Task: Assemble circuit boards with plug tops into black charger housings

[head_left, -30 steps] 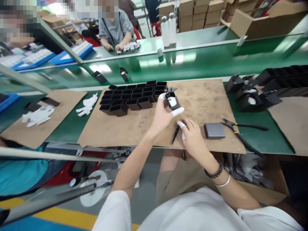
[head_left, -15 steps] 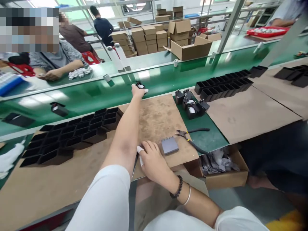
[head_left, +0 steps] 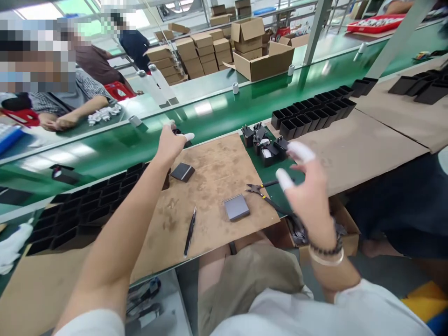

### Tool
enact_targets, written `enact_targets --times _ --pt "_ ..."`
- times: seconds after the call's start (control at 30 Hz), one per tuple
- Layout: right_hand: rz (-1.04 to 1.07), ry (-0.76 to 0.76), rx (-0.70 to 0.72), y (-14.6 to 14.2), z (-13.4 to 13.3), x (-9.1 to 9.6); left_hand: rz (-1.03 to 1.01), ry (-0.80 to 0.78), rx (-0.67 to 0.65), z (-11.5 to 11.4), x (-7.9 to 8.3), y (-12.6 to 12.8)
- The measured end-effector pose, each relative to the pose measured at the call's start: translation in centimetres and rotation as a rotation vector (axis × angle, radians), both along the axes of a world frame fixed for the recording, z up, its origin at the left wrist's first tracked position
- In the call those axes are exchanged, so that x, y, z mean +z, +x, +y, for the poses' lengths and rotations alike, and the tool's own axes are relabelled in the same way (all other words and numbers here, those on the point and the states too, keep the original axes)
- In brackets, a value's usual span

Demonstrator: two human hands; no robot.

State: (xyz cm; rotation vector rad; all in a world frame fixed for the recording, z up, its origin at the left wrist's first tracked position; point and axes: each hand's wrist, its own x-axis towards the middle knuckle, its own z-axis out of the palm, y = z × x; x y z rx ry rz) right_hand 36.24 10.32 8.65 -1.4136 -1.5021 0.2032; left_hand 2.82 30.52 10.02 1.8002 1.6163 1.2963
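Observation:
My left hand (head_left: pixel 171 141) reaches out to the edge of the green conveyor belt (head_left: pixel 217 114), its fingers closed on a small black part (head_left: pixel 177 132) of which only a sliver shows. My right hand (head_left: pixel 308 186) is raised above the table edge, fingers spread, with white finger cots on two fingertips, and it holds nothing. Black tweezers (head_left: pixel 189 232) lie on the brown board (head_left: pixel 210 186) below my left arm. A grey square pad (head_left: pixel 237 207) lies beside them. A single black tray piece (head_left: pixel 182 172) rests near my left wrist.
Black compartment trays (head_left: pixel 91 205) cover the left of the board. Black pliers (head_left: pixel 266 191) and a cluster of small black parts (head_left: pixel 264 144) lie on the green mat. More black trays (head_left: pixel 315 112) stand to the right. Cardboard boxes (head_left: pixel 262 63) sit beyond the belt; a person (head_left: pixel 63 107) works opposite.
My right hand let go of the tweezers and rose off the board with fingers spread. My left hand stays stretched out at the belt edge. The view shifted right.

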Motion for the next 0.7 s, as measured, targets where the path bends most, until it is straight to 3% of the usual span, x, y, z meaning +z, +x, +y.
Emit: enact_targets --times 0.07,0.17,0.23,0.3,0.37,0.47,0.6,0.7 --pt "-0.182 -0.214 -0.153 3.6 4.4 0.3 0.012 -0.033 0.028 -5.0 0.4 0.4" --pt "-0.315 -0.388 -0.087 5.7 9.9 -0.6 0.112 -0.032 -0.026 -13.8 0.7 2.5" --pt "-0.351 -0.451 -0.057 5.8 11.7 -1.3 0.131 -0.062 -0.124 -19.0 0.2 4.7" --pt "-0.355 -0.469 -0.084 5.7 11.7 -1.5 0.160 -0.199 -0.237 -22.4 -0.9 7.0" --pt "-0.278 -0.399 -0.133 5.7 10.4 -1.3 0.151 -0.316 -0.303 -23.8 -2.6 8.7" --pt "0.005 -0.234 -0.152 5.4 6.8 -0.7 -0.053 -0.381 -0.282 -23.4 -4.9 9.8" --pt "0.439 -0.151 0.037 3.3 1.3 -0.7 -0.625 -0.359 -0.300 -22.7 -6.2 9.1" --pt "0.595 -0.170 0.153 1.0 -1.4 -1.4 -0.793 -0.279 -0.339 -22.9 -6.3 8.2"
